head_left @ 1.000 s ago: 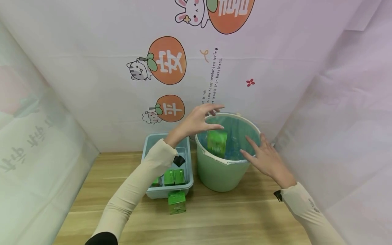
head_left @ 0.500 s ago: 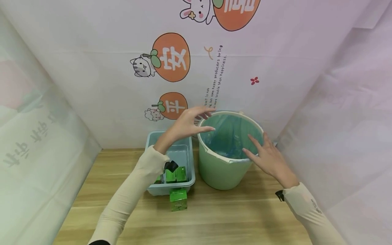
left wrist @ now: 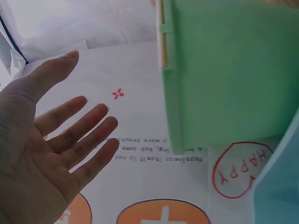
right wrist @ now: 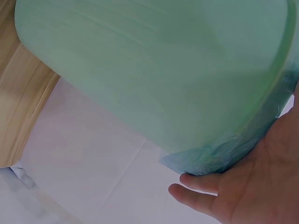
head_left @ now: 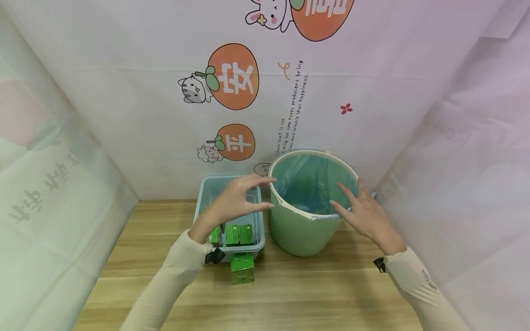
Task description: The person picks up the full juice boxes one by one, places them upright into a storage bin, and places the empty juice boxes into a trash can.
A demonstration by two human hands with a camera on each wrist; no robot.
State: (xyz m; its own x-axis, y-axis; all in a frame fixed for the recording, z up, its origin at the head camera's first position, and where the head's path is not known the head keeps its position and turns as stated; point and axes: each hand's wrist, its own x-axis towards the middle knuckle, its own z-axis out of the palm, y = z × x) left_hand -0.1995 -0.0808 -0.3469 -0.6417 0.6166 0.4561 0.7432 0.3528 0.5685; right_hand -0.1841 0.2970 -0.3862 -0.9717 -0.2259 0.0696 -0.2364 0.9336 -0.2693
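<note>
My left hand [head_left: 240,198] hovers above the blue plastic basin [head_left: 260,232], thumb and fingers spread, with nothing between them. In the left wrist view its palm [left wrist: 42,182] is bare beside the bin. My right hand [head_left: 364,216] lies at the right rim of the light green trash can [head_left: 302,236], with straight, spread fingers over the rim. Seen from the right wrist, two fingers [right wrist: 196,198] stretch outside the rim, beside the blue plastic liner [right wrist: 205,158]. The bottom of the can is hidden. Several green packets [head_left: 239,234] are in the basin.
A single green box [head_left: 242,270] stands on the wooden table [head_left: 290,299] right in front of the basin. Printed white cloth [head_left: 145,115] closes off the back and both sides, close behind the can.
The green packet seen falling into the trash can has dropped out of sight. My left hand has moved left and down, from over the can to over the basin. The right hand stays put.
</note>
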